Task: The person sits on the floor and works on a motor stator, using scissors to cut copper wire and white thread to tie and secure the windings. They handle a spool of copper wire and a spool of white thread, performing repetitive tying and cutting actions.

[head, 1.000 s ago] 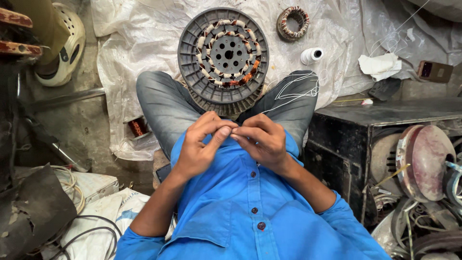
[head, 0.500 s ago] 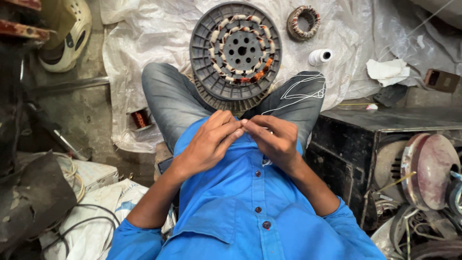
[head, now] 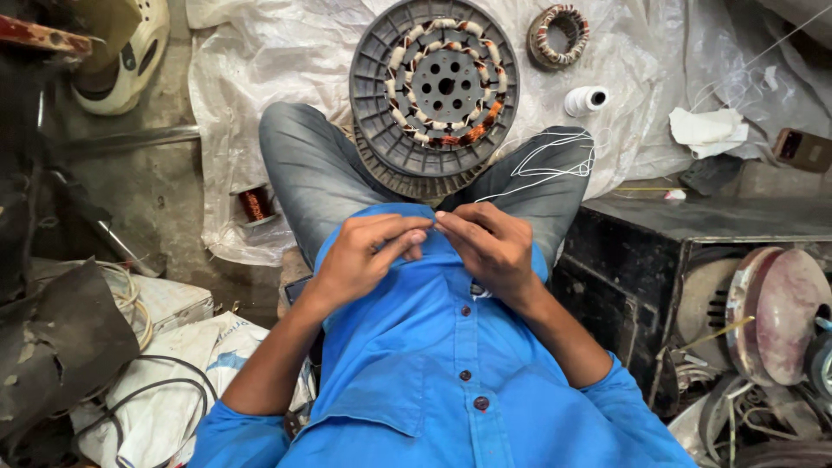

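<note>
Something too fine to make out, perhaps thread, is pinched between the fingertips of the left hand (head: 368, 256) and right hand (head: 490, 247) over the blue shirt (head: 433, 364); the wound stator (head: 433, 87) lies ahead between the knees. This looks like thread preparation, calling for steady fingertip tension.

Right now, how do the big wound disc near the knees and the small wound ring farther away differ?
The big wound disc is wide, with a grey ribbed rim and a holed centre plate; the small wound ring is much smaller and hollow. The disc lies between the knees, stacked on another; the ring lies alone on the white sheet. Both carry windings.
</note>
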